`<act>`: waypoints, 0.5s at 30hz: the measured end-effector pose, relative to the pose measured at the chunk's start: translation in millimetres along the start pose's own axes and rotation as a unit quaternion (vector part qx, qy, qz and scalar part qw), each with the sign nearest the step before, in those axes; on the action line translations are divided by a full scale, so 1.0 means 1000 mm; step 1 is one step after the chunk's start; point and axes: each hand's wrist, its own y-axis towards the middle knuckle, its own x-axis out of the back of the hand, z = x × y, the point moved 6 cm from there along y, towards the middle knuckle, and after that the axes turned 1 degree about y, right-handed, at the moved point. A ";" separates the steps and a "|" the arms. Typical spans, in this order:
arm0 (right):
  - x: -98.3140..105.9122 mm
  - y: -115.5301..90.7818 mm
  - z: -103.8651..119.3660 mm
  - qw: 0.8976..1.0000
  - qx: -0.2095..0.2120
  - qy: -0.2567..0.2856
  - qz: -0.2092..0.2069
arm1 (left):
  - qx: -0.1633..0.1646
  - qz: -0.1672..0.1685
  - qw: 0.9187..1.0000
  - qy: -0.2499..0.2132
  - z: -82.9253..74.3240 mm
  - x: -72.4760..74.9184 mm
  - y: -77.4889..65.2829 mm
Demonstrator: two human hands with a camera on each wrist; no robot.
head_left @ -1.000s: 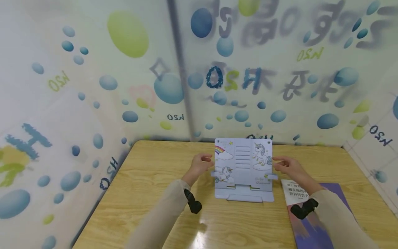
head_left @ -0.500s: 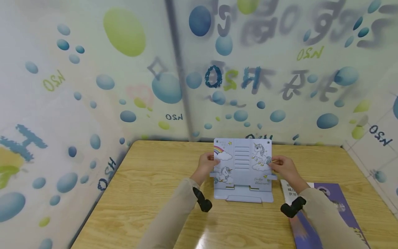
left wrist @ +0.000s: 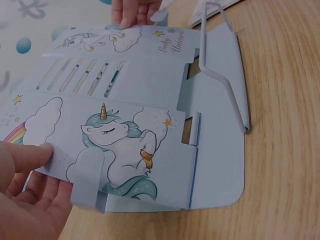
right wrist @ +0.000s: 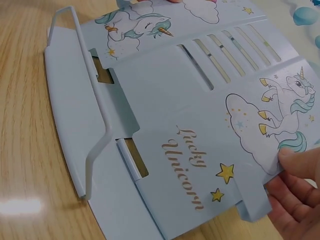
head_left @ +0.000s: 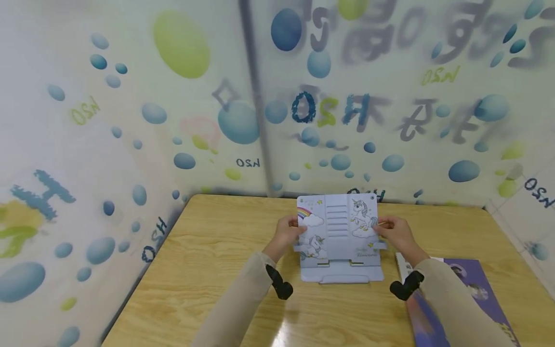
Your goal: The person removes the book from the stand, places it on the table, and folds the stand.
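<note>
A pale blue book stand (head_left: 337, 226) printed with unicorns, clouds and a rainbow stands on the wooden table, its slotted back panel raised from a flat base. My left hand (head_left: 288, 232) pinches the panel's left edge, thumb in front and fingers behind, just above a side clip (left wrist: 89, 180). At the opposite edge my right hand (head_left: 395, 232) does the same, its thumb beside the standing unicorn's tail in the right wrist view. A bent wire bar (right wrist: 95, 115) crosses the front of the base. The fingers behind the panel are partly hidden.
A purple book (head_left: 470, 289) with a white and pink part lies on the table at the right, partly under my right forearm. The wooden table (head_left: 208, 270) ends at a wall (head_left: 195, 178) printed with bubbles, close behind the stand.
Both hands have come in from beside the stand and taken hold of its side edges. The back panel now leans a little differently, its top shifted slightly left.
</note>
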 end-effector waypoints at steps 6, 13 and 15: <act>-0.004 0.010 0.003 0.999 0.031 -0.031 -0.004 | -0.004 0.012 1.000 -0.014 0.004 0.004 -0.006; -0.011 0.028 0.014 0.997 0.054 -0.058 0.007 | -0.003 0.048 0.998 -0.051 0.012 0.007 -0.015; -0.013 0.033 0.018 0.996 0.061 -0.064 0.011 | -0.004 0.064 0.996 -0.066 0.014 0.005 -0.018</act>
